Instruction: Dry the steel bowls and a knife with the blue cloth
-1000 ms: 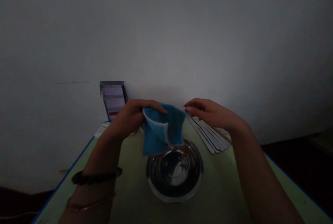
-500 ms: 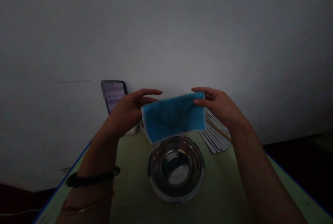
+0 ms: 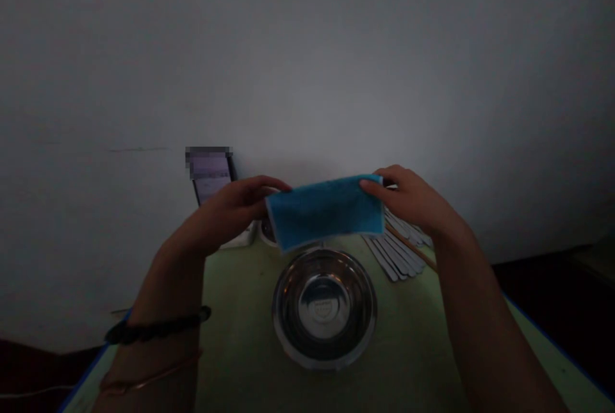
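A blue rectangular cloth with white edging point(image 3: 327, 211) is stretched between my hands, just above and behind a shiny steel bowl point(image 3: 324, 346). My right hand point(image 3: 416, 198) pinches its upper right corner, thumb in front and fingers behind. At the upper left corner, my left hand point(image 3: 230, 211) is closed on the cloth, its fingertips partly hidden behind the fabric. The bowl stands upright on the table below, and stamped marks show on its bottom.
Against the white wall point(image 3: 307, 67) leans a phone point(image 3: 211, 176), left of the hands. A small round container point(image 3: 268, 232) is half hidden behind the cloth. Several flat pale strips point(image 3: 396, 259) and a thin brown stick point(image 3: 408, 245) lie right on the green table point(image 3: 240, 336).
The cloth has tilted and shifted slightly right, its lower edge rising clear of the bowl. My left fingers have come down onto its top edge, and my right fingers have gone behind it.
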Action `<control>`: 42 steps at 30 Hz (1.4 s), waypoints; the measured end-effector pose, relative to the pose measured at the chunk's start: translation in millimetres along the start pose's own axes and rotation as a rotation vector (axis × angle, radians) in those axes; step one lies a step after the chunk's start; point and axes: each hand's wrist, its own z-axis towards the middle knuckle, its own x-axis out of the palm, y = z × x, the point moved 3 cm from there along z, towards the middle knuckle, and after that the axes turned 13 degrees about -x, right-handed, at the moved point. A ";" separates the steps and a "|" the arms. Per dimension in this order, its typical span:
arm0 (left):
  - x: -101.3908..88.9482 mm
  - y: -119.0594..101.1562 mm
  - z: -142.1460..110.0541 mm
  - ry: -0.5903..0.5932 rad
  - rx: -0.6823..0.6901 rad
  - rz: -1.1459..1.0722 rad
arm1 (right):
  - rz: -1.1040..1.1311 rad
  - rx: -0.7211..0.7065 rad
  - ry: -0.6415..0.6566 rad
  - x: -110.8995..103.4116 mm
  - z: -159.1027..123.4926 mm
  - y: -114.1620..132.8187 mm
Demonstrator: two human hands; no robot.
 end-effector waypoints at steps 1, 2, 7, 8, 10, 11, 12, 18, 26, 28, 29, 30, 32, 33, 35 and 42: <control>1.9 2.7 0.6 0.045 -0.039 -0.002 | -0.006 0.033 -0.077 -2.9 -0.1 -1.5; 4.6 5.6 1.3 0.093 -0.082 0.012 | -0.014 0.073 -0.158 -6.1 -0.5 -3.1; 28.9 14.1 4.0 0.334 -0.216 0.401 | -0.137 0.159 -0.411 -19.6 -2.6 -2.8; 34.3 13.5 4.3 0.363 -0.216 0.500 | -0.152 0.161 -0.416 -20.3 -2.4 -1.9; 43.5 12.1 5.5 0.399 -0.234 0.637 | -0.151 0.158 -0.405 -19.5 -1.5 -0.5; 47.2 12.1 6.4 0.407 -0.255 0.670 | -0.143 0.154 -0.393 -18.4 -0.9 0.1; 50.2 12.9 7.7 0.409 -0.281 0.687 | -0.135 0.150 -0.380 -17.2 -0.4 0.5; 63.9 31.0 18.0 0.368 -0.370 0.735 | -0.115 0.169 -0.337 -12.5 1.5 0.2; 58.7 -9.7 0.2 0.387 -0.104 0.663 | -0.056 0.096 -0.240 -9.4 1.8 5.0; 49.0 -21.9 -2.9 0.298 0.025 0.606 | -0.045 0.024 -0.131 -6.3 1.4 12.4; 44.1 -25.0 -3.4 0.251 0.063 0.570 | -0.034 -0.029 -0.049 -3.8 1.1 17.5; 39.5 -26.2 -3.3 0.206 0.079 0.536 | -0.016 -0.083 0.048 -0.6 0.6 23.1; 31.9 -25.1 -2.0 0.120 0.083 0.492 | 0.040 -0.162 0.236 5.9 -1.1 33.6; 29.1 -23.7 -1.2 0.087 0.073 0.483 | 0.072 -0.178 0.304 8.6 -1.8 37.4; 25.4 -20.9 0.0 0.048 0.034 0.481 | 0.116 -0.178 0.346 11.8 -1.8 40.9; 23.7 -22.8 -1.5 0.083 -0.004 0.371 | 0.010 -0.189 0.145 17.9 4.7 26.1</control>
